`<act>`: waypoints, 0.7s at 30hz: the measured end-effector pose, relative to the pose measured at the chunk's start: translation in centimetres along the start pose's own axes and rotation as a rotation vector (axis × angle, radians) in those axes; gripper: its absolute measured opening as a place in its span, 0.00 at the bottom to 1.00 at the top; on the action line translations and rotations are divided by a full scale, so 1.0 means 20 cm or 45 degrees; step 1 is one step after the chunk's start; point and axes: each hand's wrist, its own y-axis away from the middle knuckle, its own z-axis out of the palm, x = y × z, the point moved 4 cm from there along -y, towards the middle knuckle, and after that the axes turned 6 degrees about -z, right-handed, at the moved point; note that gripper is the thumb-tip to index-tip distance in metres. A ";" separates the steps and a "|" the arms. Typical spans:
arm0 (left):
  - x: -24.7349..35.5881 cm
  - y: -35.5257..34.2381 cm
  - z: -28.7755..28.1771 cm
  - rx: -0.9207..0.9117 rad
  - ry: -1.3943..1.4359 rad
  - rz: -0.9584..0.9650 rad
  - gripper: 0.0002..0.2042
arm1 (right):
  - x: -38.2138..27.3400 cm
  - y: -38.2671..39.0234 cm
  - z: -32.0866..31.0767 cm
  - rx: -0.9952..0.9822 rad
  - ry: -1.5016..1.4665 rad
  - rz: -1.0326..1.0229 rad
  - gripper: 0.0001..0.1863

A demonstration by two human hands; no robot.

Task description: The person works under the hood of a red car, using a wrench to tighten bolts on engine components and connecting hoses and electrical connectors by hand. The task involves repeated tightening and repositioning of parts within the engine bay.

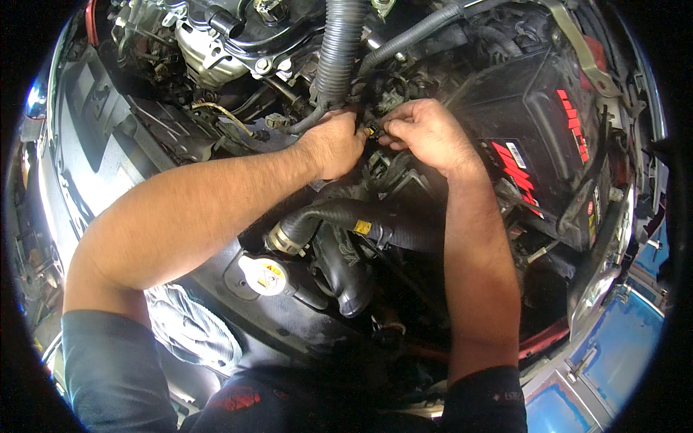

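Deep in a car's engine bay, my two hands meet over a small dark wiring connector (372,132) with a yellow mark. My left hand (334,146) is closed, back upward, its fingertips at the connector's left side; what lies inside its grip is hidden. From the right, my right hand (426,132) pinches the connector's other side between thumb and fingers. A thick ribbed grey hose (341,50) rises just beyond my left hand. Below both hands runs a black coolant hose (339,211) with a metal clamp.
A black battery (534,115) with red lettering sits to the right. The engine (238,43) fills the far left. Nearer me are a white radiator cap (264,276) and a headlight (191,328). A blue cabinet (621,339) stands at lower right.
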 end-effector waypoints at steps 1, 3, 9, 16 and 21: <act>0.00 0.00 0.00 -0.018 -0.097 0.007 0.19 | 0.01 0.00 0.00 -0.003 -0.015 0.014 0.10; -0.02 -0.01 0.01 -0.038 0.217 -0.091 0.18 | 0.02 0.01 0.00 -0.012 -0.052 0.025 0.10; -0.05 -0.05 0.11 -0.314 1.284 -0.280 0.15 | 0.00 0.01 0.01 -0.054 -0.051 -0.051 0.10; -0.04 -0.02 0.06 0.078 -0.037 0.147 0.11 | -0.09 0.03 0.04 -0.115 0.159 -0.116 0.11; -0.05 -0.01 0.06 0.037 0.101 0.034 0.12 | -0.11 0.04 0.04 -0.131 0.241 -0.106 0.12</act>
